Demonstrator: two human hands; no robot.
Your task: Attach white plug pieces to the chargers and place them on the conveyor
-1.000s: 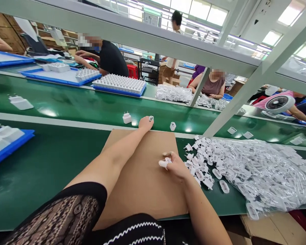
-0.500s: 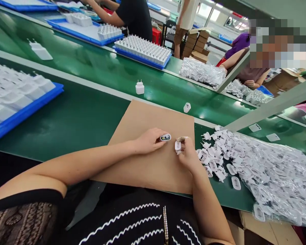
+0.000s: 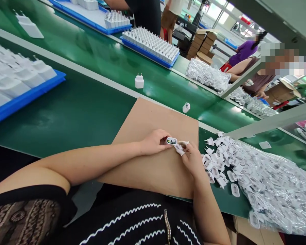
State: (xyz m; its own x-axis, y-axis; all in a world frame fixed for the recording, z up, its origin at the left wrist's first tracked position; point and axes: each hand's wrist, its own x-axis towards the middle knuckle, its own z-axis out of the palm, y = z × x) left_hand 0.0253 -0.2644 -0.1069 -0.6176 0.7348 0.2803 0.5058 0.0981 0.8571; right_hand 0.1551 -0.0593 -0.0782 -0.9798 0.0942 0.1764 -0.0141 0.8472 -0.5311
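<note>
Over the brown cardboard sheet (image 3: 142, 170), my left hand (image 3: 156, 142) grips a white charger housing (image 3: 171, 140) whose end is uncovered, with a circuit board showing inside. My right hand (image 3: 192, 154), with white covers on some fingertips, pinches a white plug cap (image 3: 179, 148) close against the housing's near right edge. Whether cap and housing touch I cannot tell. To the right of my right hand lies a heap of loose white plug caps (image 3: 215, 163), some with pins showing.
A clear plastic bag of caps (image 3: 277, 183) spreads at the right. A blue tray (image 3: 53, 83) of chargers stands left. Single chargers (image 3: 139, 81) sit on the green belt (image 3: 99, 64). A metal post (image 3: 257, 122) slants across the right. Co-workers are across the line.
My right hand has brought the plug cap left, up to the housing, and turned it. The housing stays in my left hand. The camera view has shifted slightly.
</note>
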